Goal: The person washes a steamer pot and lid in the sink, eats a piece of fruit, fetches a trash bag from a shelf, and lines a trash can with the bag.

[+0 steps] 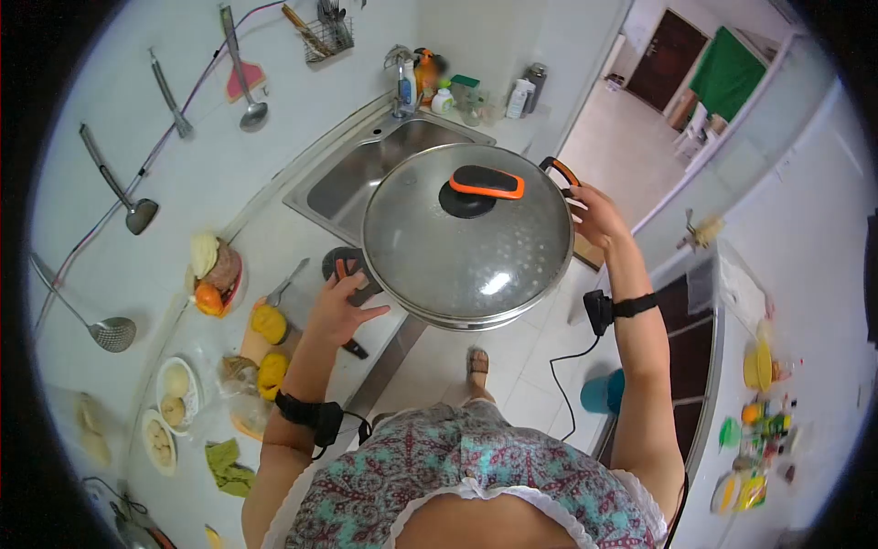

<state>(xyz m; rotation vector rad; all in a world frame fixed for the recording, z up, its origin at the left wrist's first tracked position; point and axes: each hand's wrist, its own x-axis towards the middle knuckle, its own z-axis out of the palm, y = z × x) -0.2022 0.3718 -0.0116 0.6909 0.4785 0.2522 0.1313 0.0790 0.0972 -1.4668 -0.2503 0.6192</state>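
A large wok [476,323] is held up in front of me, between the counter and the floor space. Its glass lid [421,247] is on, fogged and dotted with droplets at the right, with a black and orange knob [487,182] on top. My left hand [340,309] grips the dark side handle [358,279] at the left, thumb on top and some fingers stretched out. On the far right, my right hand [596,216] is closed around the other black and orange handle [562,171]; its fingertips are partly hidden.
A steel sink [334,197] lies behind the wok, with bottles [426,73] beyond it. On the left counter are a knife [355,349], yellow squash pieces [272,375], plates of food [176,393] and a green cloth [229,468]. A blue bin [602,392] stands on the floor.
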